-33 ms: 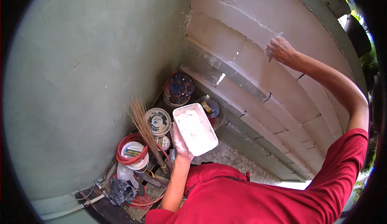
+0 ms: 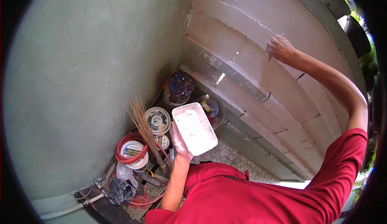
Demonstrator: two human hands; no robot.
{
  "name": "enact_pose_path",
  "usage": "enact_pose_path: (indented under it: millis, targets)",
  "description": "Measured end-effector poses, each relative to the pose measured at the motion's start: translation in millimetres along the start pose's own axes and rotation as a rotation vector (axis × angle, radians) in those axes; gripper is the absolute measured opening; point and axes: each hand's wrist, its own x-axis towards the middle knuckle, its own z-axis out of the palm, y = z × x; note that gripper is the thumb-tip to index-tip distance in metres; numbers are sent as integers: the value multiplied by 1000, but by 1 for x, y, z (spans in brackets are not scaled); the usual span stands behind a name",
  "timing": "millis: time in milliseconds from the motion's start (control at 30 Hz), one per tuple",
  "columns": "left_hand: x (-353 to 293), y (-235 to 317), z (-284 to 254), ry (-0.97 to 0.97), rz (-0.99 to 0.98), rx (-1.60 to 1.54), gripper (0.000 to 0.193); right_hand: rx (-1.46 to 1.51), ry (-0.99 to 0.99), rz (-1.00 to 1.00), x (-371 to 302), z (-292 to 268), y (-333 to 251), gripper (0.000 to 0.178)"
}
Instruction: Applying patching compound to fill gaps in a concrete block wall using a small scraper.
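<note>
My left hand (image 2: pixel 181 142) is closed around the side of a white rectangular plastic tub (image 2: pixel 214 146), tilted so that its inside shows. Thick white paste (image 2: pixel 191 121) lies in it, and the fingers are smeared white. Up at the right, my right hand (image 2: pixel 279 48) is raised to the pale block wall (image 2: pixel 225 34), in a fist around a small thin tool. Only a dark end below the fist and a pale edge above it show, so its exact kind is hidden. White filler marks a joint of the blocks beside that hand.
A smooth green wall (image 2: pixel 88 62) rises at the left. In the corner stand a paint-stained bucket (image 2: pixel 181 85), lidded pails (image 2: pixel 157 121), a stick broom (image 2: pixel 141 119), a red hose (image 2: pixel 121 149) and plastic bags (image 2: pixel 121 191). Potted plants (image 2: pixel 334 0) hang at the upper right.
</note>
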Motion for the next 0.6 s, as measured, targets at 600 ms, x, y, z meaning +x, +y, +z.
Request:
enact_pose_path:
  millis: [600]
  targets:
    - [-12,7,3,5,46,26,61,-231,557,-150,119,-51,-10,10]
